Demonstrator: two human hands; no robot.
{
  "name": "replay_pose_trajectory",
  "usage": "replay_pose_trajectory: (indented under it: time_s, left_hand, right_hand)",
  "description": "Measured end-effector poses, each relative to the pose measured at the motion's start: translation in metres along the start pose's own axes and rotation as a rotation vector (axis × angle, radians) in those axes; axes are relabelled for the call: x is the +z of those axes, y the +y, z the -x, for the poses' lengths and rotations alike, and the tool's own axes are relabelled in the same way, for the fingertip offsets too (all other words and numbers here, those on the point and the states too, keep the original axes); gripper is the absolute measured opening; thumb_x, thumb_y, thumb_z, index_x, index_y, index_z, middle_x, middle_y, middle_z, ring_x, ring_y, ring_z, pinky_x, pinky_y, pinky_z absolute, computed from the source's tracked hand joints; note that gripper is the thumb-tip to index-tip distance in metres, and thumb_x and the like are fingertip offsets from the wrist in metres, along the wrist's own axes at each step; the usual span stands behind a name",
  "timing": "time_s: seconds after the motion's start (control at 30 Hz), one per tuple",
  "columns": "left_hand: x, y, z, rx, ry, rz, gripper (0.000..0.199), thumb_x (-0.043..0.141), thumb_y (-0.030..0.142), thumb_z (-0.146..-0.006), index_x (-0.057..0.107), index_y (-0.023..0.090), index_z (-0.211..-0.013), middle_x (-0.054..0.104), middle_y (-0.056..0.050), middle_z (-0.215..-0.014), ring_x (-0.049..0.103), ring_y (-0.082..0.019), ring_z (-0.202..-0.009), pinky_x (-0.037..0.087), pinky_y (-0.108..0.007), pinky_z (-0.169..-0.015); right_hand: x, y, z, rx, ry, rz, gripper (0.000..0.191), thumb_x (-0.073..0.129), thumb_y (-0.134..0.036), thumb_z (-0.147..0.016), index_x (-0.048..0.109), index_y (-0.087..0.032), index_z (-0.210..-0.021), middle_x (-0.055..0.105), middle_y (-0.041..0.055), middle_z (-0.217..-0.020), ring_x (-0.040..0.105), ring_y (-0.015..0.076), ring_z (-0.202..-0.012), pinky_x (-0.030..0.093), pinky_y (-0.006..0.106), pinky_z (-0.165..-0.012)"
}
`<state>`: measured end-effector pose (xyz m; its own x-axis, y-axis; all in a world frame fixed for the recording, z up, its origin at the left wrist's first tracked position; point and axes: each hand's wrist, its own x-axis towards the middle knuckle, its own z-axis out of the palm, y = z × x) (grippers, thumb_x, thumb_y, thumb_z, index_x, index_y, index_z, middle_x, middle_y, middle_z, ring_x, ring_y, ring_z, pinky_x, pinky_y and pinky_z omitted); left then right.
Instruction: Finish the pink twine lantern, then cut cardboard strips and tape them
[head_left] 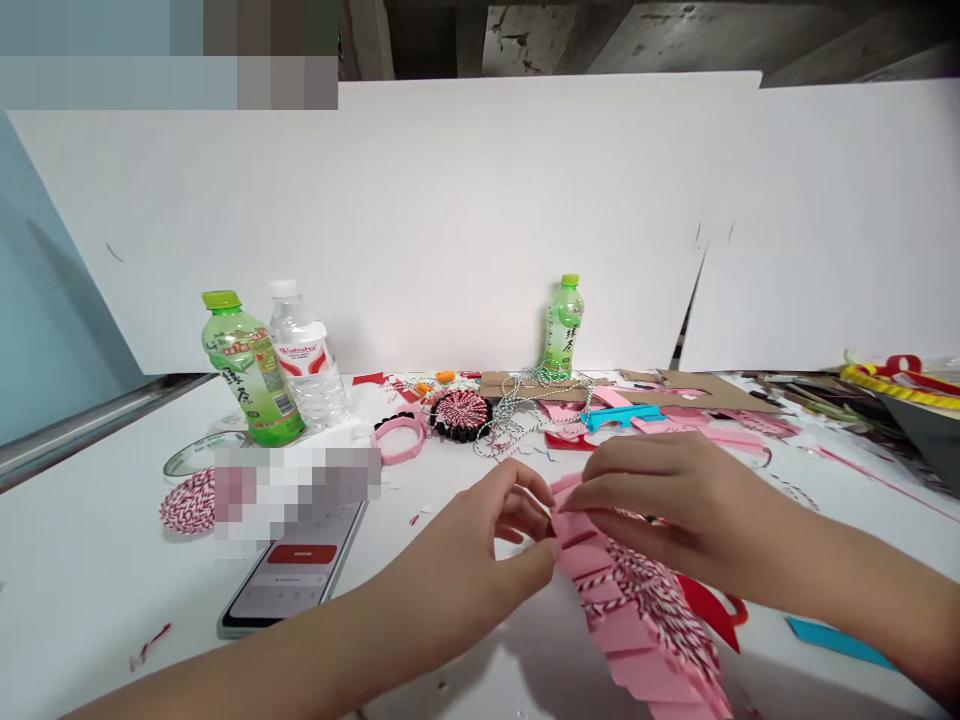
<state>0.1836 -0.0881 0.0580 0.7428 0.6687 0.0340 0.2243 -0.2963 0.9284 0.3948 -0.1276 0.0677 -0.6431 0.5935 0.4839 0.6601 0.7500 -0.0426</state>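
Low over the white table, a pink pleated paper piece with red-and-white twine wound on it is tilted between both hands. My left hand pinches its upper left edge between thumb and fingers. From above, my right hand grips the top end, its fingers bent over the pink folds. The lower end of the piece runs down to the bottom of the view. Behind my right hand lies a red cut-out piece, partly hidden.
To the left stand a green tea bottle and a water bottle, behind a phone and coiled twine. Another green bottle, a black-edged twine disc, cardboard and paper scraps lie along the white back panel.
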Motion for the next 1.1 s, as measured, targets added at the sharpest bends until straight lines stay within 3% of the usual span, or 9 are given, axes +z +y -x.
replay_pose_trajectory:
  time_s: [0.23, 0.5, 0.67, 0.93, 1.1]
  left_hand:
    - [-0.019, 0.005, -0.003, -0.045, -0.076, -0.073, 0.022, 0.054, 0.012, -0.08, 0.052, 0.024, -0.099, 0.063, 0.0, -0.093, 0.06, -0.019, -0.087, 0.048, -0.038, -0.081]
    - [-0.019, 0.021, 0.002, 0.039, 0.013, -0.078, 0.014, 0.058, 0.013, -0.081, 0.054, 0.023, -0.09, 0.065, 0.001, -0.09, 0.061, -0.017, -0.088, 0.047, -0.034, -0.084]
    - [-0.02, 0.037, 0.009, -0.004, 0.076, -0.289, 0.005, 0.06, 0.02, -0.083, 0.06, 0.023, -0.087, 0.066, 0.002, -0.091, 0.06, -0.019, -0.09, 0.044, -0.031, -0.077]
    - [-0.017, 0.023, 0.008, 0.05, 0.052, -0.285, 0.013, 0.055, 0.018, -0.086, 0.065, 0.024, -0.082, 0.07, 0.003, -0.087, 0.062, -0.018, -0.085, 0.044, -0.03, -0.078]
    - [-0.019, 0.023, 0.007, 0.042, 0.045, -0.311, 0.012, 0.059, 0.017, -0.084, 0.066, 0.025, -0.078, 0.07, 0.006, -0.082, 0.062, -0.016, -0.08, 0.043, -0.027, -0.074]
  right_hand:
    - [0.018, -0.002, -0.002, 0.027, 0.138, -0.046, 0.02, 0.043, -0.01, -0.092, 0.063, -0.015, -0.09, 0.064, 0.0064, -0.079, 0.059, 0.015, -0.068, 0.045, 0.026, -0.054]
    - [0.031, -0.005, 0.001, 0.045, 0.346, -0.093, 0.02, 0.046, -0.003, -0.087, 0.056, -0.017, -0.097, 0.058, 0.0055, -0.086, 0.057, 0.0142, -0.071, 0.047, 0.026, -0.057]
    - [0.037, -0.003, 0.003, 0.038, 0.417, -0.116, 0.024, 0.046, -0.002, -0.086, 0.054, -0.02, -0.099, 0.056, 0.0042, -0.086, 0.057, 0.0149, -0.072, 0.048, 0.028, -0.058]
    - [0.034, 0.001, 0.0, -0.014, 0.412, -0.115, 0.023, 0.047, -0.003, -0.085, 0.056, -0.021, -0.097, 0.061, 0.0033, -0.079, 0.059, 0.0144, -0.066, 0.049, 0.026, -0.054]
    - [0.025, 0.009, 0.002, -0.045, 0.262, -0.244, 0.019, 0.051, -0.007, -0.089, 0.058, -0.02, -0.1, 0.063, 0.0036, -0.077, 0.059, 0.0148, -0.07, 0.048, 0.027, -0.057]
